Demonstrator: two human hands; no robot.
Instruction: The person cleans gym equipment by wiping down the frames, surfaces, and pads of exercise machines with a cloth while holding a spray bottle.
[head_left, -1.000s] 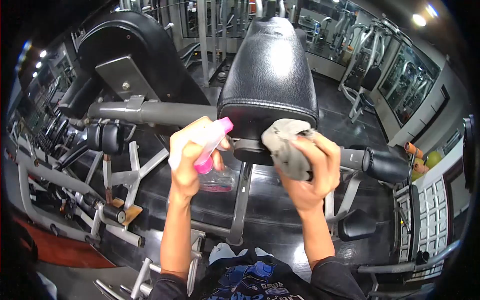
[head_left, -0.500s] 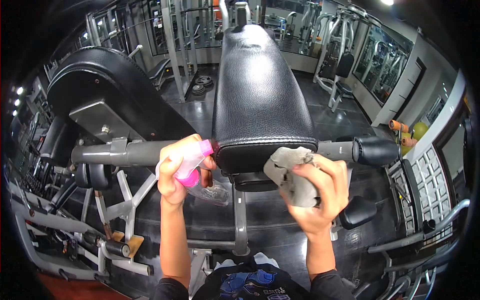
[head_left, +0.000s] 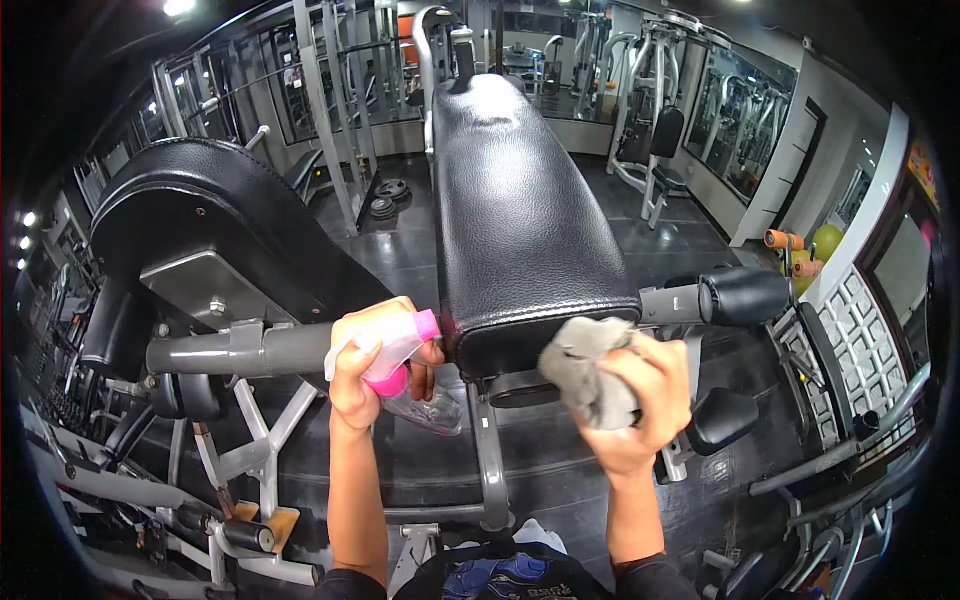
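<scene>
My left hand (head_left: 362,362) is wrapped round the neck of a spray bottle (head_left: 425,408) with a pink and white head and a clear body. Its pink nozzle points toward the near end of a black padded bench (head_left: 530,210). A crumpled grey cloth (head_left: 585,365) is bunched in my right hand (head_left: 645,395), slightly smeared by motion. That cloth is close to the bench pad's near right corner; whether it touches the pad I cannot tell.
Left of the bench stands another black pad (head_left: 200,200) on a grey metal bar (head_left: 230,350). A black roller (head_left: 745,296) sticks out to the right. Weight plates (head_left: 385,200) lie on the dark floor. Mirrors and gym machines line the back.
The view has tilted up slightly, so the bench sits lower in it. Both hands keep their hold, and the cloth in my right hand has shifted a little relative to the pad's corner.
</scene>
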